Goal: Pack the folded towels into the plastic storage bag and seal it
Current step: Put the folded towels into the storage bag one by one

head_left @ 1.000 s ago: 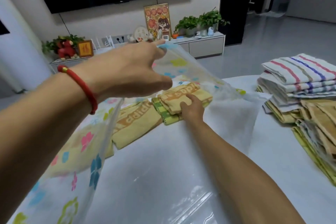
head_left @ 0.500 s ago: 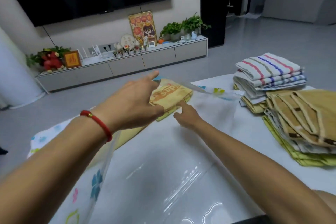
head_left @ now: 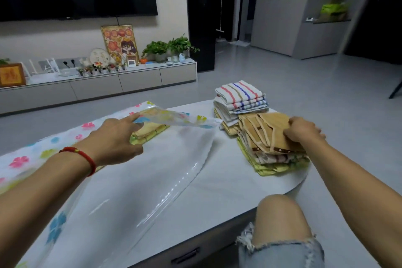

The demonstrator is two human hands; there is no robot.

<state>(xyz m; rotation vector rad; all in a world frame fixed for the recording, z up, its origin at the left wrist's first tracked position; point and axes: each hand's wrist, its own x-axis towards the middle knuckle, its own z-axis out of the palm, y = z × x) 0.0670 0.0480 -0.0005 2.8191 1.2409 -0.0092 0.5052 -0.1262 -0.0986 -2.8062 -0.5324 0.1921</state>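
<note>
A clear plastic storage bag (head_left: pixel 152 172) with a coloured flower print lies across the white table (head_left: pixel 228 180). My left hand (head_left: pixel 115 139) pinches the bag's upper flap (head_left: pixel 187 118) and holds its mouth lifted. Yellow folded towels (head_left: pixel 148 131) lie inside, near the far end. To the right, a stack of folded towels (head_left: pixel 269 146) holds a brown towel with pale edging on top. My right hand (head_left: pixel 304 131) grips that brown towel at its right edge. A second stack with striped white towels (head_left: pixel 241 95) stands just behind.
My bare knee (head_left: pixel 280 220) in frayed denim shorts is at the table's near edge. A low TV cabinet (head_left: pixel 97 85) with plants and frames runs along the far wall. Grey floor surrounds the table.
My right hand has left the bag and moved right onto the brown towel stack. The left hand still holds the flap, now lower. The view has tilted up and right.
</note>
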